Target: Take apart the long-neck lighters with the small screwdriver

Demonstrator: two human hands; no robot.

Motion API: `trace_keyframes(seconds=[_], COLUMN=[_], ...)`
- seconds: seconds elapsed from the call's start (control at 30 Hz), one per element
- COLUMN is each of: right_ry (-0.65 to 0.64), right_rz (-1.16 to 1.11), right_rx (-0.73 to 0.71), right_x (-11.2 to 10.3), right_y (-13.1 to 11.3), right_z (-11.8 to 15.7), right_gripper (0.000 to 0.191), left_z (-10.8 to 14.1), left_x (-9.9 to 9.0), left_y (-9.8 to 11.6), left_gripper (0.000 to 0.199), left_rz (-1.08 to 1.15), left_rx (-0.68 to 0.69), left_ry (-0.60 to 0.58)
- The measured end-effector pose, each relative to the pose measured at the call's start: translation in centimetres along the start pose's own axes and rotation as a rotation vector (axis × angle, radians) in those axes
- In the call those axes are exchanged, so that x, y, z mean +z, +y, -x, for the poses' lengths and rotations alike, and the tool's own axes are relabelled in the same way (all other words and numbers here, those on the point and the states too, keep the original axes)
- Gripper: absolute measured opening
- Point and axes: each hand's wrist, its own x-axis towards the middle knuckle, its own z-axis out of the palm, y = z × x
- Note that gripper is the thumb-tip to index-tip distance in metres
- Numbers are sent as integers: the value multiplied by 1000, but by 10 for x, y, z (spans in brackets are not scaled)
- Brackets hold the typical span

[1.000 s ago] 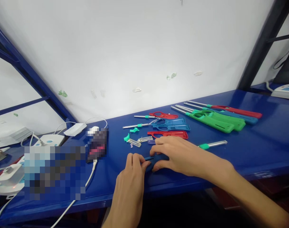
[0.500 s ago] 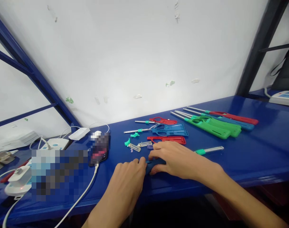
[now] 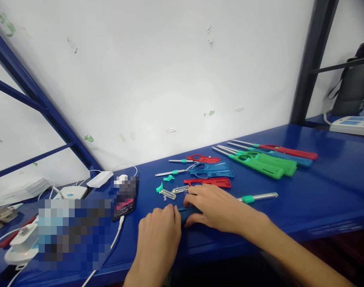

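Near the table's front edge, both hands grip a blue long-nosed lighter (image 3: pixel 185 213); its metal tube with a green collar sticks out to the right. My left hand (image 3: pixel 160 231) closes on the handle's left end. From above, my right hand (image 3: pixel 213 205) wraps round its middle, hiding most of the body. Just beyond lie clear fuel tanks (image 3: pixel 169 194) and small green triggers (image 3: pixel 160 187). Behind them are a red shell half (image 3: pixel 210 182), opened blue lighter halves (image 3: pixel 211 169) and another red shell half (image 3: pixel 203 158) with a tube.
Several whole lighters, including a green lighter (image 3: pixel 259 163) and a red lighter (image 3: pixel 289 151), lie at the back right. To the left are a phone (image 3: pixel 124 205), white cables and a power strip (image 3: pixel 22 255). A white wall and a blue frame (image 3: pixel 47 107) stand behind.
The view has turned slightly to the right and tilted up. Both hands keep their grip on the blue lighter, with only a slight shift; the parts on the table lie as before.
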Motion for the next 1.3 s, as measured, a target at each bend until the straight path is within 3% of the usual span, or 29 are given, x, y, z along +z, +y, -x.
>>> trace_keyframes(seconds=[0.1, 0.43, 0.63, 0.8, 0.97, 1.13, 1.3], right_ry=[5, -1, 5, 1, -2, -19, -18], right_rz=[-26, -35, -28, -52, -67, -66, -95], right_rx=[-10, -26, -26, -24, -14, 2, -3], right_x=[-1, -1, 1, 1, 0, -1, -4], right_y=[1, 3, 4, 4, 4, 2, 3], right_z=[-1, -1, -1, -1, -2, -2, 0], right_gripper=[34, 33, 34, 36, 36, 37, 44], left_z=[5, -1, -7, -16, -52, -84, -66], left_x=[0, 6, 4, -5, -19, -20, -19], left_y=[-3, -23, -20, -30, -41, -43, -41], left_gripper=[33, 36, 32, 39, 28, 25, 32], left_rz=[42, 21, 6, 62, 162, 200, 267], left_rx=[30, 376, 276, 182, 222, 269, 276], left_ry=[-3, -15, 2, 80, 129, 123, 180])
